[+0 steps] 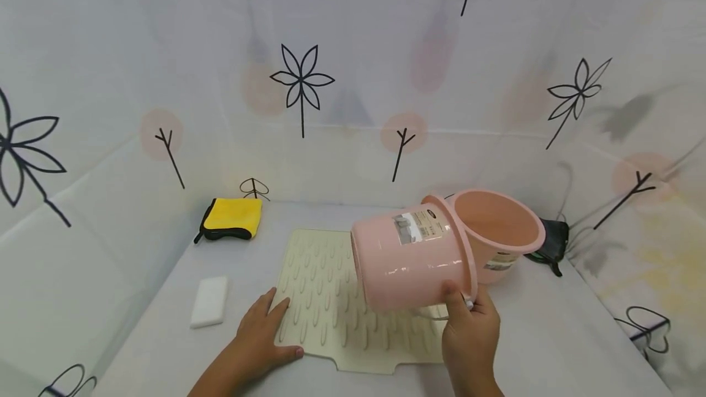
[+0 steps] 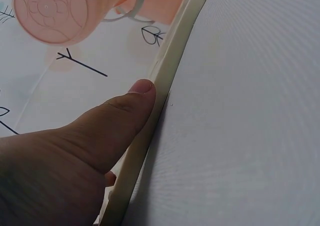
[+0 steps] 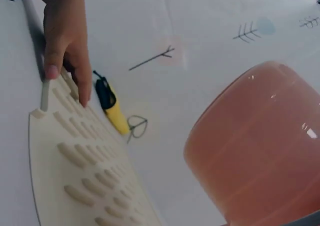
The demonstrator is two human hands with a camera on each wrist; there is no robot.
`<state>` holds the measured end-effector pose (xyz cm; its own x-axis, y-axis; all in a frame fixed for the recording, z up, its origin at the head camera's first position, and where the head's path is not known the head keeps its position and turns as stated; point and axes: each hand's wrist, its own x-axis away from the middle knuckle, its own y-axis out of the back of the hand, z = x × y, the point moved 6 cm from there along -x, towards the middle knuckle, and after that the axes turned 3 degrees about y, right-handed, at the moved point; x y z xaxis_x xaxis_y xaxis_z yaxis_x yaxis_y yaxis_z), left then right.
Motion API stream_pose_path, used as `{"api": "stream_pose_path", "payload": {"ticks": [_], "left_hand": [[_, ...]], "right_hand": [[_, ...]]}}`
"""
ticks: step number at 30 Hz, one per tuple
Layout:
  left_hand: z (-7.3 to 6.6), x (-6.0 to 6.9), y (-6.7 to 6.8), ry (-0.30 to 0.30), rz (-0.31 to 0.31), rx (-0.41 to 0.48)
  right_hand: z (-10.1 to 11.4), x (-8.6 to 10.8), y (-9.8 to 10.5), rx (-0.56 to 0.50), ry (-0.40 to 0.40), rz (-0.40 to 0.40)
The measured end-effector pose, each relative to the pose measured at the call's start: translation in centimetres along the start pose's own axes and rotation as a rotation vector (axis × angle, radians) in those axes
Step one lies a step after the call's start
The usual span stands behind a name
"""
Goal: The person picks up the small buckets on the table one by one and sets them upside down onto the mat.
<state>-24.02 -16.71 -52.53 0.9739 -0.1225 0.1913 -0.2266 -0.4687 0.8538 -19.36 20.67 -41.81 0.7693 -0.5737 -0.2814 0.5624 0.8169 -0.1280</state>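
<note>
My right hand (image 1: 471, 339) grips the rim of a pink plastic bucket (image 1: 405, 271), thumb on the outside. The bucket is tipped on its side above a cream ridged board (image 1: 322, 323), its base facing left and its mouth right; a label shows on its wall. At the board's near left corner, my left hand (image 1: 260, 337) rests with fingers spread along the left edge. Its thumb (image 2: 127, 108) presses the front edge. Behind the held bucket stands a second pink bucket (image 1: 493, 262), upright and partly hidden.
A folded yellow-and-black cloth (image 1: 231, 216) lies at the back left of the white table (image 1: 557, 336). Nearer the front left is a white sponge block (image 1: 209, 302). Beside the upright bucket sits a dark folded item (image 1: 554, 241). Patterned white sheeting (image 1: 342, 78) encloses the back and sides.
</note>
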Motion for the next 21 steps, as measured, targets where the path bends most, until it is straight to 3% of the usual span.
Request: {"api": "stream_pose_path", "payload": {"ticks": [9,12,17,21], "left_hand": [[-0.4,0.0,0.4,-0.005,-0.01,-0.015],[-0.8,-0.1,0.7,-0.036,-0.039,0.013],[-2.4,-0.3,2.0,-0.088,-0.106,0.085],[-4.4,-0.2,3.3,-0.123,-0.125,0.182]], "right_hand": [[-1.5,1.4,-1.7,-0.105,-0.078,0.053],[-1.8,1.9,-2.1,-0.133,-0.09,0.066],[-2.4,2.5,-2.5,-0.136,-0.104,0.094],[-3.1,2.9,-2.8,-0.13,-0.102,0.114]]}}
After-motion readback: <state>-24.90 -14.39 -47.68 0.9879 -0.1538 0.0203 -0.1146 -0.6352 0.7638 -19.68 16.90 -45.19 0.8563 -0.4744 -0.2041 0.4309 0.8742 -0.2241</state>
